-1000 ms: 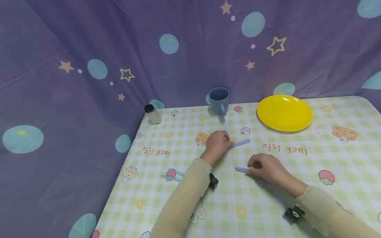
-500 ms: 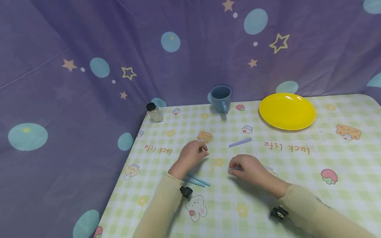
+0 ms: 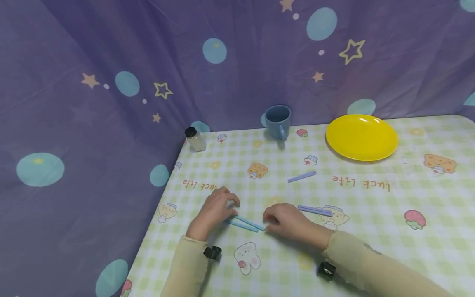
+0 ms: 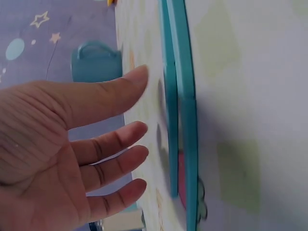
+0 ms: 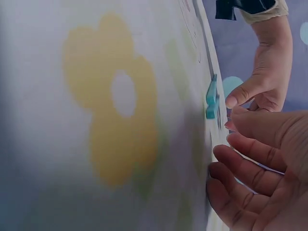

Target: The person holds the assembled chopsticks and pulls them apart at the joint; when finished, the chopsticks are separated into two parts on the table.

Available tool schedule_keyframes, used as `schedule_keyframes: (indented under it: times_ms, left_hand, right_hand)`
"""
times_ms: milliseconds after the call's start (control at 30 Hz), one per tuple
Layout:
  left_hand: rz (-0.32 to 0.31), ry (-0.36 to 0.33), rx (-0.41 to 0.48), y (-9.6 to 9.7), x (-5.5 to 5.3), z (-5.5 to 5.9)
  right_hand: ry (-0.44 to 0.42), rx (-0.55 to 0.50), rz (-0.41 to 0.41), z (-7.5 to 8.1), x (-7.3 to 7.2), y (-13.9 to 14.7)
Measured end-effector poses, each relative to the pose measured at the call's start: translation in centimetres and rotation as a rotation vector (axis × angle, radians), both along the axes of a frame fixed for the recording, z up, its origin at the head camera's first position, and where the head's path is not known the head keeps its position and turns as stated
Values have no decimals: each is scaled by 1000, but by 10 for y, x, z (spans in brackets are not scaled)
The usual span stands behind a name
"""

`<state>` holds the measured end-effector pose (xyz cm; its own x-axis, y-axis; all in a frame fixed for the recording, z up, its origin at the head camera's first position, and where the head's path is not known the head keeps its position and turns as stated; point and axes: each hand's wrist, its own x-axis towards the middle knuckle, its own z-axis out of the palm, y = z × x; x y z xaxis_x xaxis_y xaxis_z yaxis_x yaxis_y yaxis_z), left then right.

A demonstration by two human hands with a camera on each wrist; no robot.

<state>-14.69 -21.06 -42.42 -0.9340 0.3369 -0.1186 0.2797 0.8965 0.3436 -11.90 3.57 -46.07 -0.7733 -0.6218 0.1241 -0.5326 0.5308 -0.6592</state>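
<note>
Two teal chopsticks lie on the checked tablecloth between my hands, crossing at a narrow angle. My left hand is at their left end, covering part of them in the head view. In the left wrist view its thumb and fingers are spread beside the chopsticks, with a gap between. My right hand has its fingertips right by their other end, fingers loosely bent and holding nothing. Behind my right hand lies a pair of short purple chopsticks. A second purple pair rests farther back.
A blue mug stands by the back edge, near the purple curtain. To its right is a yellow plate. A small black-capped jar stands at the back left corner.
My left hand has left the far purple pair and moved left and nearer to the teal chopsticks. My right hand has let go of the nearer purple pair and moved left.
</note>
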Motion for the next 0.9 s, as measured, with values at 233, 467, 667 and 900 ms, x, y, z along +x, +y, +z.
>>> schedule_keyframes:
  times_ms: [233, 467, 667, 900]
  left_hand:
    - [-12, -11, -80, -10, 5, -4]
    - [-20, 9, -129, -9, 4, -9]
    - [-27, 15, -141, -8, 5, -8]
    - [-40, 40, -121, -7, 4, -7]
  right_hand:
    - [4, 126, -32, -3, 3, -14]
    - [28, 150, -45, -3, 5, -19]
    - [40, 142, -93, -4, 5, -20]
    - [104, 47, -158, -3, 6, -10]
